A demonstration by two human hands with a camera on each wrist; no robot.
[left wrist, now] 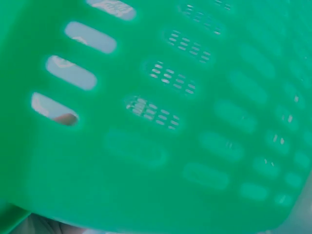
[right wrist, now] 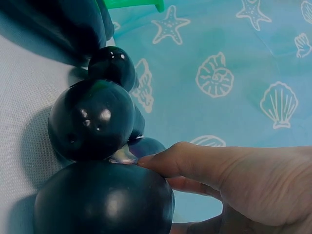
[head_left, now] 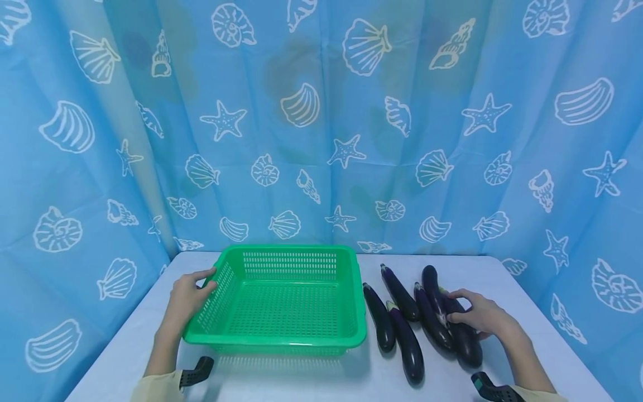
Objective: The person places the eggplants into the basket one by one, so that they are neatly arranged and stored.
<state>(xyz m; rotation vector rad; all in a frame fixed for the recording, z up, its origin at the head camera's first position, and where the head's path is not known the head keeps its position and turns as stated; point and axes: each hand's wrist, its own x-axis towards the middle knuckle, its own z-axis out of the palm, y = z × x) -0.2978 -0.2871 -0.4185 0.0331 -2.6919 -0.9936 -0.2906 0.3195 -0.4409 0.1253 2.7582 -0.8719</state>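
At the left side of a green plastic basket (head_left: pixel 281 341), my left hand (head_left: pixel 188 296) holds the rim between fingers and thumb. The left wrist view is filled by the basket's slotted wall (left wrist: pixel 146 195), and a bit of skin shows through one slot. My right hand (head_left: pixel 484 315) grips the upper part of the rightmost eggplant (head_left: pixel 467 349). In the right wrist view, the thumb (right wrist: pixel 165 161) lies over the top of this thick eggplant (right wrist: pixel 107 200), beside a pale stem end, while the other fingers reach behind it. Its neighbouring eggplant (right wrist: pixel 92 119) lies close alongside.
Several more dark purple eggplants lie between the basket and my right hand, among them one (head_left: pixel 379 321) close to the basket's right side. All rests on a white table (head_left: pixel 281 385). A blue curtain with shell prints (head_left: pixel 321 139) surrounds the table's back and sides.
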